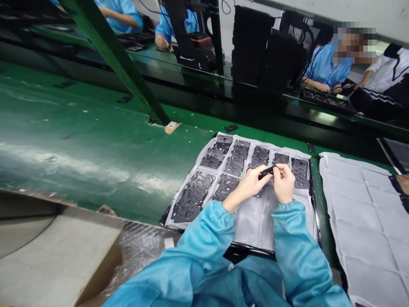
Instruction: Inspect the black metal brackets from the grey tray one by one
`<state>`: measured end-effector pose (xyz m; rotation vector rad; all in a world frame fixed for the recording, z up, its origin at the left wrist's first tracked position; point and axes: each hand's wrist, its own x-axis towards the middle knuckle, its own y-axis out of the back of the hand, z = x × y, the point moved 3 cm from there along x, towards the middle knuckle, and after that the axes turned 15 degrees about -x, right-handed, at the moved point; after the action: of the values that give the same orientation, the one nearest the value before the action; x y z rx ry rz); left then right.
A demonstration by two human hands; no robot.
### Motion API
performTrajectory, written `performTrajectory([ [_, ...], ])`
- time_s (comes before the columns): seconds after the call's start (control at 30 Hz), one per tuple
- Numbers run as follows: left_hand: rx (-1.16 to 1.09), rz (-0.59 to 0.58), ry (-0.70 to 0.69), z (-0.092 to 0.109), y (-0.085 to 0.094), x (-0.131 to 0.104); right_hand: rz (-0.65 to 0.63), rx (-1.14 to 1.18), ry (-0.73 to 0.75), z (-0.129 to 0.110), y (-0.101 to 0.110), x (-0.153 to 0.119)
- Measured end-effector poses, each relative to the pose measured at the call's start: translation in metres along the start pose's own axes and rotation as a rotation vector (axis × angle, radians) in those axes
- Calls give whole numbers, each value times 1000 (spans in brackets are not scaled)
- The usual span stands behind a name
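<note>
Both of my hands grip a small flat black plastic part (266,172), seen nearly edge-on. My left hand (251,184) has it by the left end, and my right hand (283,182) pinches the right end. They hold it over a compartment tray (252,230) lined with white sheet. Dark plates with cut-outs overlap in several compartments, among them a stack of plates (193,196) at the near left and another plate stack (299,170) at the far right. Bare liner shows in the compartments below my hands.
A second white-lined tray (361,213) lies to the right, with a person's hand (403,183) at its edge. A green post (118,64) rises from the green bench (96,140). Co-workers sit across the bench. Below left is an open cardboard box (99,260) with bubble wrap.
</note>
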<state>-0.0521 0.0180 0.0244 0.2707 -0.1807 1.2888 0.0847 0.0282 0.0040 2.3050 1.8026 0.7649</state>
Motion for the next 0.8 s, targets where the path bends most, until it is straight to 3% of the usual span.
performTrajectory([
  [0.8, 75, 21, 61, -4, -9, -4, 0, -16, -6, -5, 4, -4],
])
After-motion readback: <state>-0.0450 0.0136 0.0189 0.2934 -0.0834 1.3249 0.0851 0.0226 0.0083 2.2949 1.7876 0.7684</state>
